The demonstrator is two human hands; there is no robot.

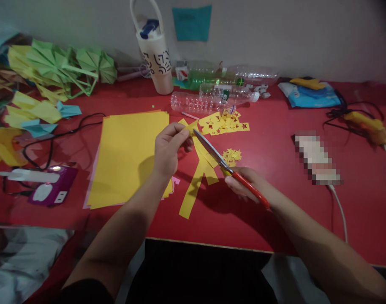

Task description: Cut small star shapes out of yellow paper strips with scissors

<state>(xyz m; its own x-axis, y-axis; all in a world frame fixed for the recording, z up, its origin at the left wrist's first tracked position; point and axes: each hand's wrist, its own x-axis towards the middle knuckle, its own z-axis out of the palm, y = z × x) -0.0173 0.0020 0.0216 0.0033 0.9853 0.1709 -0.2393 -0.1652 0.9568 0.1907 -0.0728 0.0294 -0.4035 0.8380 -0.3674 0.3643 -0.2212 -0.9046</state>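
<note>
Between the thumb and fingers of my left hand (pixel 170 147) is a small yellow paper piece (pixel 193 126). My right hand (pixel 248 183) grips red-handled scissors (pixel 212 151), whose blade tips reach the paper at my left fingers. Below lie several yellow paper strips (pixel 193 192), crossing one another on the red table (pixel 231 228). A small pile of yellow paper stars (pixel 232 156) sits just beyond my right hand. Farther back are yellow scraps (pixel 223 123) with star-shaped holes. Left of my left hand is a stack of yellow paper sheets (pixel 129 160).
Plastic bottles (pixel 208 101) lie at the back beside an upright tumbler (pixel 158 63). A phone (pixel 318 158) on a cable and a yellow glue gun (pixel 367 126) are at right. A purple power strip (pixel 53 185) and green folded paper (pixel 63 63) occupy the left.
</note>
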